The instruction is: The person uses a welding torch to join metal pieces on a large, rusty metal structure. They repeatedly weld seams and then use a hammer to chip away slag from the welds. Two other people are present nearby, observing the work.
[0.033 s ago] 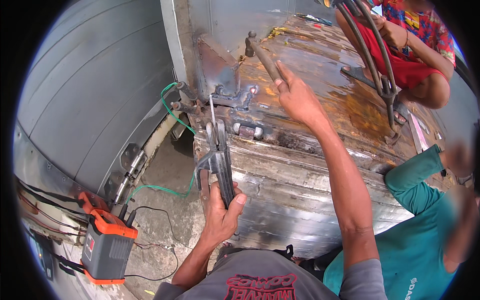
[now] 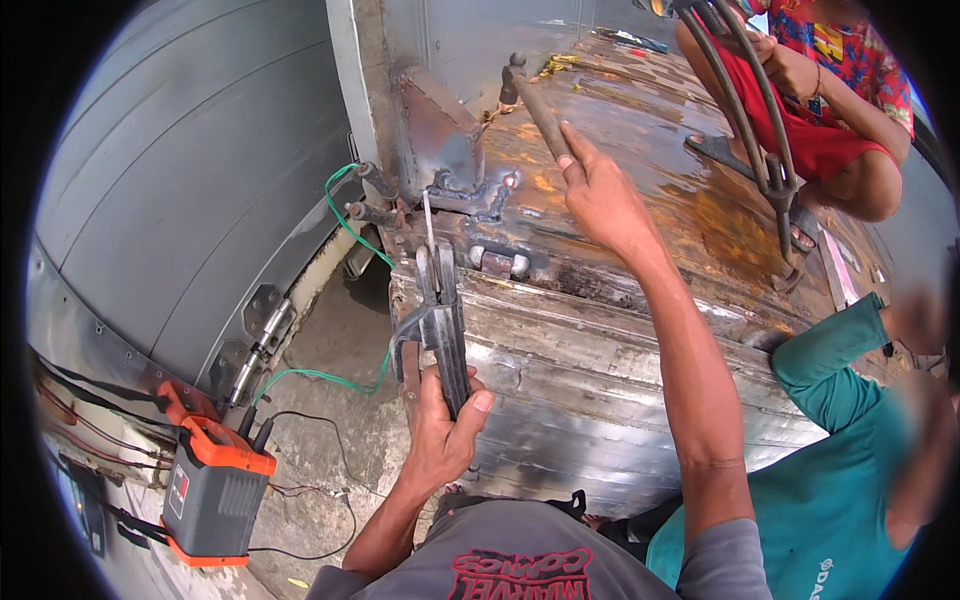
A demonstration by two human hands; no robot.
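Left hand (image 2: 447, 432): fingers are gripping a dark electrode holder (image 2: 446, 335), its thin pale rod (image 2: 429, 220) projecting near the weld beads (image 2: 496, 203). Right hand (image 2: 603, 197): fingers are clasping a wooden-handled hammer (image 2: 540, 114), its head showing against the rusty metal deck (image 2: 640, 160). Grey-and-orange welding machine (image 2: 213, 500) is standing at the person's left.

Brown is showing on the hammer handle (image 2: 541, 117), dark grey on the electrode holder (image 2: 447, 325); orange is edging the grey machine (image 2: 218, 500), near left; red-and-blue print is blazing across the far-right shirt (image 2: 880, 72), teal is filling the near-right shirt (image 2: 765, 525)!
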